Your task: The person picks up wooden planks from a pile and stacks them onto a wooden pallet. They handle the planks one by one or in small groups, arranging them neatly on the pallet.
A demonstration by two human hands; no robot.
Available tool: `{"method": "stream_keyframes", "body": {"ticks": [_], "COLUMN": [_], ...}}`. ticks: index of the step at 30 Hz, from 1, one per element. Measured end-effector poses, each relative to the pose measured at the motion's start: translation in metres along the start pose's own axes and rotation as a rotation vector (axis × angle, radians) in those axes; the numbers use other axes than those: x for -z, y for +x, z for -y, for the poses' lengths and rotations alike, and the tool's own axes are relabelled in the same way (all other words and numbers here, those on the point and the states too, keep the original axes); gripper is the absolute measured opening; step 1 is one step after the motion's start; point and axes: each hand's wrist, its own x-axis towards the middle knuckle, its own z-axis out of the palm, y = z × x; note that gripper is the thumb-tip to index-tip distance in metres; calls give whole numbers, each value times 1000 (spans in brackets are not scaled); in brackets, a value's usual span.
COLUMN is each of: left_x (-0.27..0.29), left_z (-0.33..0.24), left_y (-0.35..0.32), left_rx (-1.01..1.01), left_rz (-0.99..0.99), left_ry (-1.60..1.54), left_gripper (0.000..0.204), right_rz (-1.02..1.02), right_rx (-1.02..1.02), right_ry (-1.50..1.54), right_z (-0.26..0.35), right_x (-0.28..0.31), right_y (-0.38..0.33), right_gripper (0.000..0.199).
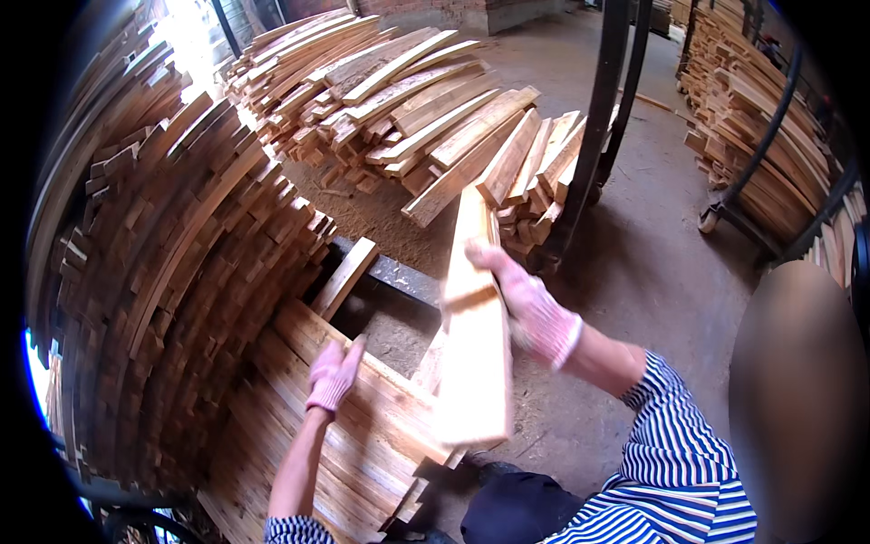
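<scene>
My right hand (pixel 530 308), in a pale pink knit glove, grips a light wooden plank (pixel 476 372) by its right edge. The plank is slightly blurred and held lengthwise in front of me, one end toward my body. My left hand (pixel 333 372), in the same kind of glove, is at the far edge of a layer of planks (pixel 290 435) laid side by side. Its thumb stands away from the fingers, and nothing shows in its grasp. Whether it presses on the wood I cannot tell.
A tall stack of planks (pixel 172 272) rises on the left. Beyond lies a loose heap of planks (pixel 399 91), beside a dark metal post (pixel 603 109). At the right stand more planks (pixel 752 118) and a wheeled metal frame (pixel 725 213). A short board (pixel 346 276) crosses a metal bar (pixel 403 276).
</scene>
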Motion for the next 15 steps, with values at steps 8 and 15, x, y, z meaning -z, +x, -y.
{"method": "stream_keyframes", "body": {"ticks": [8,15], "left_x": [-97,-111], "left_z": [-182,-235], "left_y": [-17,-52], "left_rx": [83,312], "left_rz": [601,287], "left_ry": [-1106,-1656], "left_gripper": [55,67], "right_rz": [34,-34], "right_rx": [-272,349], "right_ry": [-604,-1759], "right_z": [8,-64], "right_x": [112,231], "right_y": [-150,-162], "right_gripper": [62,116]}}
